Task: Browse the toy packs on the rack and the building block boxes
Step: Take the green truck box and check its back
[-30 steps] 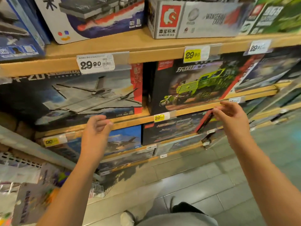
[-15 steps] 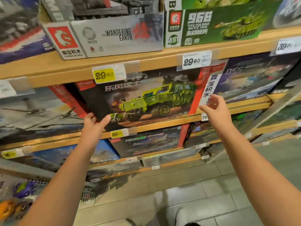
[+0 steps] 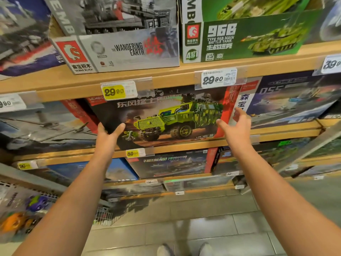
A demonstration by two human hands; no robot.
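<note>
Now nearer the shelf than half a second ago, with both hands risen to the armoured-truck box [image 3: 166,119]. Left hand [image 3: 108,137] at the box's lower left corner, thumb laid on the front face and fingers spread up past the left edge, touching it; whether the fingers curl behind the edge cannot be told. Right hand [image 3: 238,126] at the box's right side, fingers straight and loosely spread, thumb toward the picture of the green truck, palm facing the red side strip; touching or just short of it cannot be told. Nothing pinched in either hand.

Stands upright on the second wooden shelf [image 3: 184,145], front face outward, between a grey aircraft box [image 3: 42,126] on the left and a dark blue warship box [image 3: 287,104] on the right. Above, on the upper wooden shelf [image 3: 166,74], a grey Wandering Earth box [image 3: 129,50] beside a green Type 96B tank box [image 3: 249,37]. Yellow 29.90 price tag [image 3: 118,91] and white 29.90 price tag [image 3: 218,79] clipped to that shelf's front edge; yellow 89.00 price tag [image 3: 134,153] just below the truck box. More block boxes on the lower shelves, blurred. Bagged toy packs [image 3: 24,215] on a wire rack [image 3: 103,217] at lower left. Grey tiled floor [image 3: 203,228] below, with the toes of two shoes [image 3: 184,250] at the bottom edge.

Earlier, left hand lower and off the box corner, right hand beyond the red strip over the neighbouring box; truck box itself unmoved on its shelf.
</note>
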